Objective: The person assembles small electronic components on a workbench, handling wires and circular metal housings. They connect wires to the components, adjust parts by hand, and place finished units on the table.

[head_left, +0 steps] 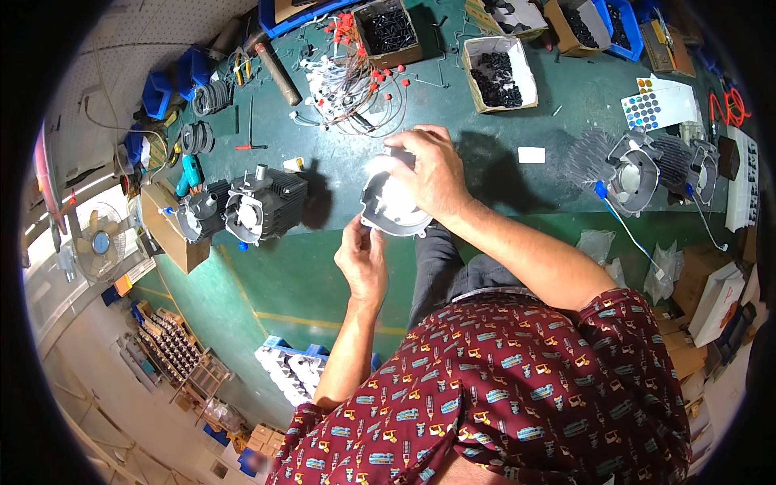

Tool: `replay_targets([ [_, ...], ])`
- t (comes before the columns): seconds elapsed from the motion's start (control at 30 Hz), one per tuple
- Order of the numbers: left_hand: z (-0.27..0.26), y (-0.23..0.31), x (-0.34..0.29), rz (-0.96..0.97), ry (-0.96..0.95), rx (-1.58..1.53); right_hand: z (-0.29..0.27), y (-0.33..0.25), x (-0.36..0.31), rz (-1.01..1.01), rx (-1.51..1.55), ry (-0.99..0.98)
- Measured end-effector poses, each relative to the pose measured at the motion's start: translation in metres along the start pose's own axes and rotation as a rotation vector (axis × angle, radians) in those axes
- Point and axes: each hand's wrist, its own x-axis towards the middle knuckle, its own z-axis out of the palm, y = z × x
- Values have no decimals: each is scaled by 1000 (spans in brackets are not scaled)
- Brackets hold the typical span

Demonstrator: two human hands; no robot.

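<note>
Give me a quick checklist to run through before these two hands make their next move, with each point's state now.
1. Left grip touching the metal housing: ok, at its lower left edge.
2. Right grip firm: cannot tell; it lies over the housing's upper side.
3. Housing's inside readable: not ok, glare washes much of it out.
4. Nearest finned unit on the left apart from both hands: ok.
5. Housing free of the bench: cannot tell from above.
</note>
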Motion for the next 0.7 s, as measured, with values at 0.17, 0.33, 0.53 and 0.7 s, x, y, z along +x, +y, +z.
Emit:
replay_targets([
  [0.17,-3,-3,6,-114,-77,-336,-1,7,1,-23,5,-16],
  [0.33,-2,1,4,-56,-82,-256,-2,4,-7,-21,-6,8],
  [0.53,-5,2,10,-42,-138,-239,0,6,-4,3,10,43],
  [0.7,-5,8,12,-54,-137,-260,-1,5,-4,-4,6,30],
])
